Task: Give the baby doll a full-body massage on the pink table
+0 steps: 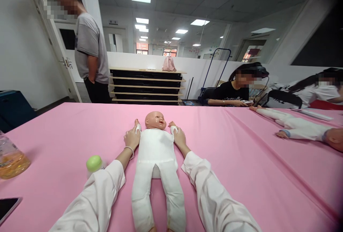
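Note:
A baby doll (157,149) with a white cloth body lies on its back on the pink-covered table (222,160), its head away from me and its legs toward me. My left hand (132,137) is wrapped round the doll's arm on the left, just below the small plastic hand. On the other side my right hand (179,137) grips the doll's other arm the same way. Both doll arms are bent up beside its head. A beaded bracelet (129,151) circles my left wrist.
A green-capped container (94,163) stands by my left forearm. Farther left are a bottle of amber liquid (12,158) and a phone (8,207). Another doll (302,123) lies at the far right. One person (91,49) stands at the left; another person (233,90) sits beyond the table.

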Tool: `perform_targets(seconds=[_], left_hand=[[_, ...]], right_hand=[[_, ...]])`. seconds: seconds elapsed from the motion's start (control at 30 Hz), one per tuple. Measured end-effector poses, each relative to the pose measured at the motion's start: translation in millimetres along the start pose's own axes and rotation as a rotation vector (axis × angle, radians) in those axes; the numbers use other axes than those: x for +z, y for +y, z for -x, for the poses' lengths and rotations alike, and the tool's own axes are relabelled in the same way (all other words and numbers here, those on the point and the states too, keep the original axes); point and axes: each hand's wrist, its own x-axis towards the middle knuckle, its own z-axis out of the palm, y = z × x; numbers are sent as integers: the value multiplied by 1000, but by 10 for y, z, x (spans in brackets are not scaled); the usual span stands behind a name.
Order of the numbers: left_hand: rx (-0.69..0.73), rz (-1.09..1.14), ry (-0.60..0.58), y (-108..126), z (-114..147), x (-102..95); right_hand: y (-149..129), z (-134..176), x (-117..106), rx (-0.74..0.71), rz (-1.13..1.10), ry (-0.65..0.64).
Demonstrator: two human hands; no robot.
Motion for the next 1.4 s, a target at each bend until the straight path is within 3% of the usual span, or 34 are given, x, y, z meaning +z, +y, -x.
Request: perform_targets(seconds=[0.23,0.33,0.43,0.53,0.73,0.87,1.2,1.4], left_hand=[[-39,62,-6,-33,-19,21],[-51,140,9,-64,-24,29],[5,314,136,-100,9,16],[58,485,276,-115,110,-31],[168,601,339,-98,409,-177],[213,642,383,-128,541,-214],[175,646,345,-226,830,-341],[209,478,232,-304,1158,-522]], right_hand=[[-52,40,-52,6,16,-34],[-77,77,-72,-75,-20,-29],[-86,137,-95,-197,-68,54],[-95,248,-147,-204,-147,166],[-86,554,-280,-404,-368,335],[17,654,-293,-483,-461,370],[115,924,-377,-437,-437,279],[77,1199,-571,-354,-297,28]])
